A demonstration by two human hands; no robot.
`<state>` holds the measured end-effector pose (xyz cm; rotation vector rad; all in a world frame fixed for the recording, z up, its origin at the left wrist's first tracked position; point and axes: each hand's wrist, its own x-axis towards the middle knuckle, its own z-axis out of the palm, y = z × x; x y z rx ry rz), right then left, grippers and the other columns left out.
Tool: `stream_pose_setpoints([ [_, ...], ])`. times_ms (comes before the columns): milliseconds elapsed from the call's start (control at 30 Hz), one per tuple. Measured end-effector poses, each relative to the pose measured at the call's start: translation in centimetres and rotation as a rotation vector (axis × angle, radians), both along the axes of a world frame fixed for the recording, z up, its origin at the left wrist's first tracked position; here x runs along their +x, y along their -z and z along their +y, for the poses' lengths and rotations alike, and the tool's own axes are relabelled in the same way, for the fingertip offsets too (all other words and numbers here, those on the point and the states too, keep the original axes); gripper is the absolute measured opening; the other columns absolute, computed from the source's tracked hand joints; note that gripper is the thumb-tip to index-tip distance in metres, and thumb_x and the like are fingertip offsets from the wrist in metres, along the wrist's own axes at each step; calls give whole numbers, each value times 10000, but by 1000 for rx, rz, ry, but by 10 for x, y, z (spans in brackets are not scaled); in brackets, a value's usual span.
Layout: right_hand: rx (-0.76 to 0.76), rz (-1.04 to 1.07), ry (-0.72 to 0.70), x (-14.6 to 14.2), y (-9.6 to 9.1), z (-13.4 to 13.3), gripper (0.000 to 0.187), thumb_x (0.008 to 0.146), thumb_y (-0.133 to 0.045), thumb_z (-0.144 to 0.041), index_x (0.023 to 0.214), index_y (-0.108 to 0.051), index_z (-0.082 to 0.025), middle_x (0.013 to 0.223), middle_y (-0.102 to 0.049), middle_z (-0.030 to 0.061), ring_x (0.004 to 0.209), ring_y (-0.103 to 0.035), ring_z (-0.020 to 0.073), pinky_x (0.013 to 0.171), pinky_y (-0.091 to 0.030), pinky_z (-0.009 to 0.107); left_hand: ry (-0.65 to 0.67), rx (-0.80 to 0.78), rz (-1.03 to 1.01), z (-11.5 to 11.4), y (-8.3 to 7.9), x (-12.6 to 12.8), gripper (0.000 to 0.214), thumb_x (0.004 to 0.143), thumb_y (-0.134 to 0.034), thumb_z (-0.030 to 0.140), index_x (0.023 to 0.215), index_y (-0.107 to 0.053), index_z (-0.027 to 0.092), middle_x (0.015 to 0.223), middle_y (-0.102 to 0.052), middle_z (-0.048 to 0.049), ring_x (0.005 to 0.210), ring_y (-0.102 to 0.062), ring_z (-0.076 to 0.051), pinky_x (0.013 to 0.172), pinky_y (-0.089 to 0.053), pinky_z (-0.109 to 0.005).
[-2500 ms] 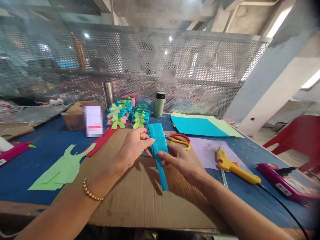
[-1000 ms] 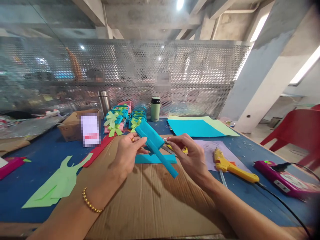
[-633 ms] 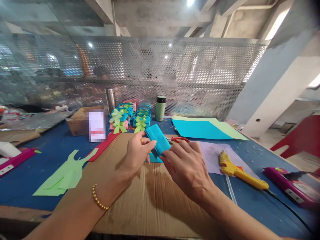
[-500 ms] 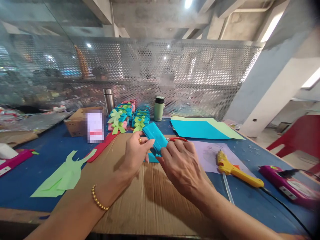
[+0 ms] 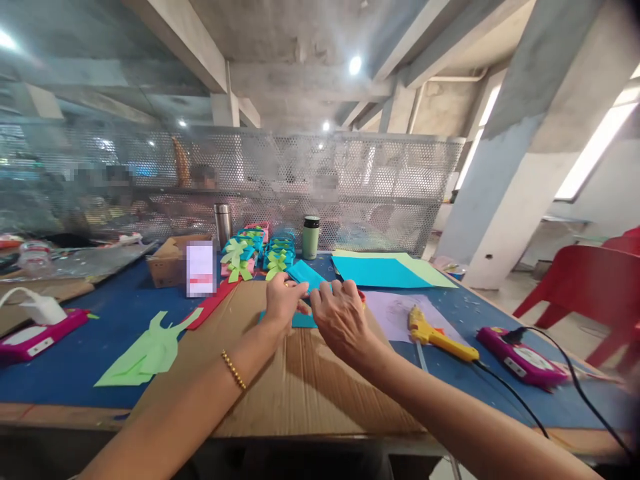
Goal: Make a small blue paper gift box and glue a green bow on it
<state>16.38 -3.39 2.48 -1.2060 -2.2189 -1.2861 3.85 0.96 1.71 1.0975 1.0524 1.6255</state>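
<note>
A folded piece of blue felt-like sheet (image 5: 305, 273) is held above the cardboard, slanting down to the right. My left hand (image 5: 283, 300) pinches its left side between thumb and fingers. Curled over the lower right end is my right hand (image 5: 340, 312), its fingertips partly hidden behind the knuckles. Beneath the hands another blue piece (image 5: 303, 321) lies flat on the cardboard (image 5: 280, 393). Just behind my right hand a bit of a red handle (image 5: 361, 299) shows.
A yellow glue gun (image 5: 440, 340) rests on a lilac sheet (image 5: 380, 305) at right, near a magenta power strip (image 5: 523, 359). Blue sheets (image 5: 375, 271), a green tumbler (image 5: 311, 240), finished blue-green pieces (image 5: 280, 257) and a carton (image 5: 167, 263) stand behind. Green cutouts (image 5: 150, 350) lie left.
The view has tilted up and shifted, so the table sits lower in the frame. Both hands still hold the blue piece, and my right hand now covers more of its lower end.
</note>
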Motion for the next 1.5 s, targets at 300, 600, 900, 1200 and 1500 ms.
stream_pose_setpoints([
  [300, -80, -55, 37, 5, -10, 6, 225, 887, -487, 17, 807, -635, -132, 756, -655, 135, 713, -557, 263, 716, -260, 395, 86, -86, 144, 0, -8, 11, 293, 996, -635, 353, 1205, -635, 148, 1140, -673, -79, 924, -682, -190, 780, -609, -368],
  [600, -222, 38, -59, 44, -28, 36, 195, 915, -528, -38, 799, -656, -129, 772, -696, 101, 700, -547, 209, 734, -233, 370, -34, 367, 738, -34, -37, -24, 146, 905, -598, 73, 969, -686, 171, 949, -724, -93, 941, -701, -238, 887, -549, -415],
  [900, -450, 196, -299, 45, -38, 10, 233, 872, -520, -51, 690, -594, -177, 698, -638, 33, 655, -478, 166, 715, -234, 365, 55, 778, 1398, -31, -50, -11, 171, 869, -676, 79, 720, -688, 160, 909, -677, -94, 995, -579, -272, 939, -385, -442],
  [1200, -897, 598, -498, 116, -83, 27, 500, 969, -504, -591, 864, -769, -179, 754, -737, 27, 649, -630, 121, 605, -461, 266, 70, 903, 1432, -22, -38, -32, 218, 963, -585, 167, 854, -768, 211, 913, -729, -75, 873, -630, -222, 851, -441, -401],
  [1500, -772, 819, -373, 186, -74, 20, 450, 915, -618, -569, 749, -743, -170, 607, -682, 44, 555, -597, 140, 552, -466, 301, 13, 516, 435, -5, -45, -53, 62, 667, -850, 205, 683, -802, 240, 753, -735, -40, 786, -650, -197, 778, -512, -288],
])
